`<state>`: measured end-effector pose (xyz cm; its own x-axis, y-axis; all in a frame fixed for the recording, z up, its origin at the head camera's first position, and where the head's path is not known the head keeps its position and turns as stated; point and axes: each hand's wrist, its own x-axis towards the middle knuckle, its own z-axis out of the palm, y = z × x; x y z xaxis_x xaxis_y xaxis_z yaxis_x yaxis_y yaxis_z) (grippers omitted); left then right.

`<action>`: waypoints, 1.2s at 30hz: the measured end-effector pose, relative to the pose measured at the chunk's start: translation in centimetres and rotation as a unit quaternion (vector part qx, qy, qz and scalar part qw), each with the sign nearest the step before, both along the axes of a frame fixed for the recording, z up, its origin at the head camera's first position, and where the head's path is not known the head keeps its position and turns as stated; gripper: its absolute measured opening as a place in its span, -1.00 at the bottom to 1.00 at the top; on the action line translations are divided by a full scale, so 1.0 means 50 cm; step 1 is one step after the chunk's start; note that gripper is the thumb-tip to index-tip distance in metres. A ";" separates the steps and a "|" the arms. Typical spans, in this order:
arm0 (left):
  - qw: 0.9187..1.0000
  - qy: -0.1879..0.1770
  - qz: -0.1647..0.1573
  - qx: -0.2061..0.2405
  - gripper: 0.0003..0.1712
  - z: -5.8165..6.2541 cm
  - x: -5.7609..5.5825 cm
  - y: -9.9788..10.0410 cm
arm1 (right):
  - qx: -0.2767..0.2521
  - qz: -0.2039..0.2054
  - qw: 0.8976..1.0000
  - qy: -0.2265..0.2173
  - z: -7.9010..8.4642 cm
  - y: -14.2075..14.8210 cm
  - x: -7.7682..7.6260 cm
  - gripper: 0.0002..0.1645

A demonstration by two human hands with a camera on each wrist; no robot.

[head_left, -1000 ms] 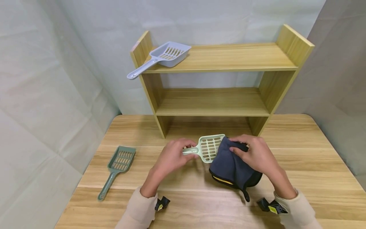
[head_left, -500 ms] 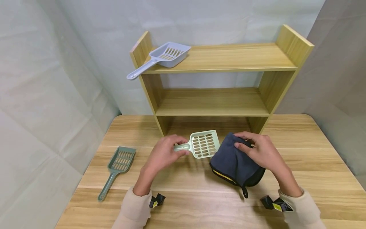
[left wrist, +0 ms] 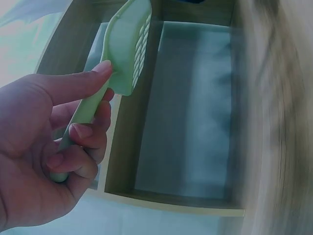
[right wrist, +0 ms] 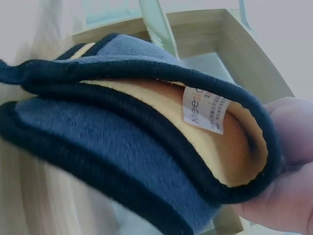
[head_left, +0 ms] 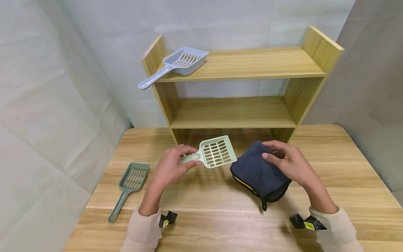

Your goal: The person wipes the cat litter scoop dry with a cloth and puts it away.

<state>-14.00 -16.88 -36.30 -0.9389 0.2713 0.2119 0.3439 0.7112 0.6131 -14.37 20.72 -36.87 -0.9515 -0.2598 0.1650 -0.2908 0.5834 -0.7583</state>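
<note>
In left hand [head_left: 171, 165], pale green scoop [head_left: 216, 161], seemingly just beside cloth [head_left: 259, 172]

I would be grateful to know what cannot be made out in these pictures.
Tag, right wrist view: fine print too small and blurred.
Cloth, head view: part hidden behind the right grip.
Shelf, head view: middle board partly hides the space below.
Table, left wrist view: surface details lost to blur.
Sleeves, head view: cut off by the bottom edge.
</note>
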 end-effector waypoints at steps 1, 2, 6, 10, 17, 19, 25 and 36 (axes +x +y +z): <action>1.000 0.001 0.000 0.001 -0.63 0.001 0.000 -0.001 | -0.009 0.000 1.000 -0.008 -0.001 0.000 -0.001 -0.55; 1.000 0.003 -0.001 0.002 -0.63 0.002 0.000 -0.002 | -0.020 0.002 1.000 -0.017 -0.003 0.000 -0.003 -0.53; 1.000 0.008 -0.008 0.006 -0.64 0.003 0.001 -0.002 | -0.094 0.006 0.993 -0.072 -0.008 -0.002 -0.009 -0.47; 1.000 0.010 -0.016 0.016 -0.65 0.004 0.002 0.003 | -0.184 0.011 0.975 -0.122 -0.012 -0.006 -0.010 -0.44; 0.998 0.000 -0.057 0.039 -0.67 -0.003 0.004 0.015 | -0.303 0.036 0.934 -0.188 -0.015 -0.022 -0.006 -0.56; 0.997 -0.002 -0.068 0.042 -0.69 -0.005 0.005 0.019 | -0.327 0.050 0.922 -0.203 -0.015 -0.028 -0.004 -0.58; 0.996 -0.004 -0.076 0.045 -0.71 -0.010 0.006 0.029 | -0.373 0.087 0.893 -0.234 -0.020 -0.038 -0.002 -0.58; 0.994 0.018 -0.092 0.060 -0.68 -0.019 0.002 0.039 | -0.399 0.113 0.874 -0.252 -0.021 -0.053 0.005 -0.54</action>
